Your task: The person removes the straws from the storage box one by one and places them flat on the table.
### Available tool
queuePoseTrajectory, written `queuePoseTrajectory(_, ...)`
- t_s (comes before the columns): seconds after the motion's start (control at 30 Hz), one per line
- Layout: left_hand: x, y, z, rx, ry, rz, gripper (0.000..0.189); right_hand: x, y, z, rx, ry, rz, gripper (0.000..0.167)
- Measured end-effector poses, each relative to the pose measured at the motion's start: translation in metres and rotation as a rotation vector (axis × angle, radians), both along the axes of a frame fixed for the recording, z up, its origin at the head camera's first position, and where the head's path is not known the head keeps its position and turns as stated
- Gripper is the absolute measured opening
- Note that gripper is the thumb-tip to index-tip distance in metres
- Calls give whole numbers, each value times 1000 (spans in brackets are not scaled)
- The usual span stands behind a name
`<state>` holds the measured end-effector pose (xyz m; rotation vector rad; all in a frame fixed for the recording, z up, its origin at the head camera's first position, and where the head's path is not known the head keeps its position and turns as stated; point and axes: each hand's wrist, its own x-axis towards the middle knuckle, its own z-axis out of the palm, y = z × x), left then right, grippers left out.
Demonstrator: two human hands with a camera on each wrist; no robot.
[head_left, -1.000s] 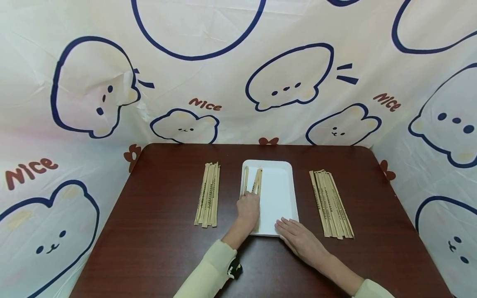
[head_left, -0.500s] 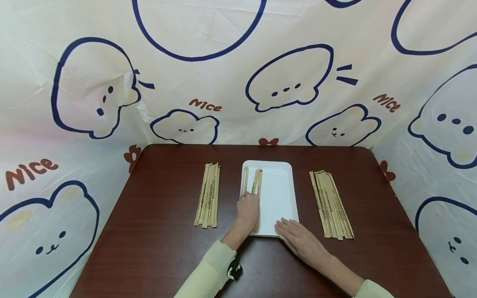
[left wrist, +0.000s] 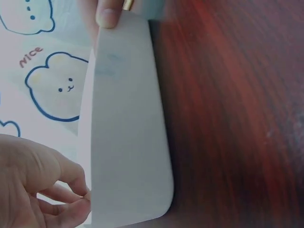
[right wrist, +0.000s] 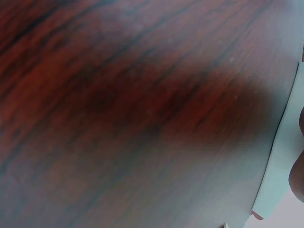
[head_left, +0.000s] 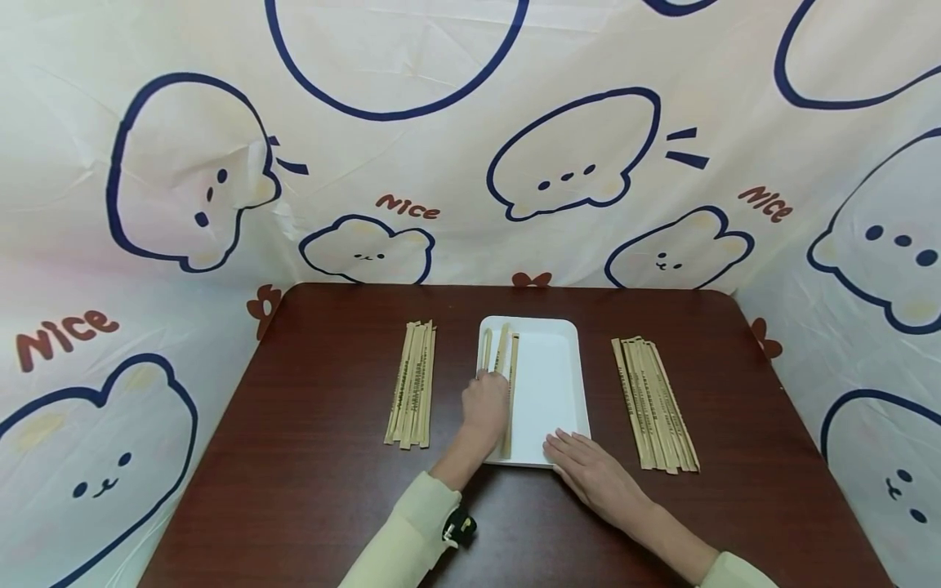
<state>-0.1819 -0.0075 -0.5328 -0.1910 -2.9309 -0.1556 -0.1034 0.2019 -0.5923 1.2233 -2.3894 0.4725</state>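
A white tray (head_left: 551, 371) lies mid-table with three thin tan paper-wrapped sticks showing in its left half. My left hand (head_left: 487, 407) pinches the lower part of the middle wrapped stick (head_left: 501, 349); the hand itself covers that end. One wrapped stick (head_left: 488, 347) lies left of it, another wrapped stick (head_left: 514, 363) right. In the left wrist view, the left hand (left wrist: 40, 183) has thumb and fingers together just behind the tray's front wall (left wrist: 128, 123). My right hand (head_left: 594, 474) holds the tray's near right corner, its thumb against the outer wall and fingers over the rim.
A bundle of wrapped sticks (head_left: 410, 384) lies left of the tray, and a second bundle of wrapped sticks (head_left: 654, 404) lies to its right. The dark brown table (head_left: 323, 490) reaches back to a printed cloth (head_left: 456, 163) hung around it.
The middle wrapped stick has shifted left and slightly away with my left hand, uncovering more of the right-hand stick. My right hand and the tray have stayed put.
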Motion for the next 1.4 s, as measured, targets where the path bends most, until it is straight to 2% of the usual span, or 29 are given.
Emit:
queuePoseTrajectory(0.47, -5, -19, 10, 51, 45, 45, 8, 0, 0, -1, 15, -9, -18, 50)
queuePoseTrajectory(0.77, -7, -34, 15, 77, -4, 61, 11, 1, 0, 0, 20, -12, -13, 49)
queuePoseTrajectory(0.9, -7, -42, 14, 79, -27, 52, 11, 2, 1, 0, 15, -9, -7, 48)
queuePoseTrajectory(1.07, -7, -52, 9, 72, 43, 48, 16, 2, 1, 1, 6, -2, 0, 49)
queuePoseTrajectory(1.13, -8, -55, 8, 68, 39, 64, 16, 2, 0, 1, 3, 2, 4, 49)
queuePoseTrajectory(1.23, -9, -61, 6, 76, -2, 89, 11, 1, 0, 1, -2, 6, 10, 49)
queuePoseTrajectory(1.4, -9, -70, 2, 80, 14, 114, 7, 1, 0, 1, 3, 6, 8, 49)
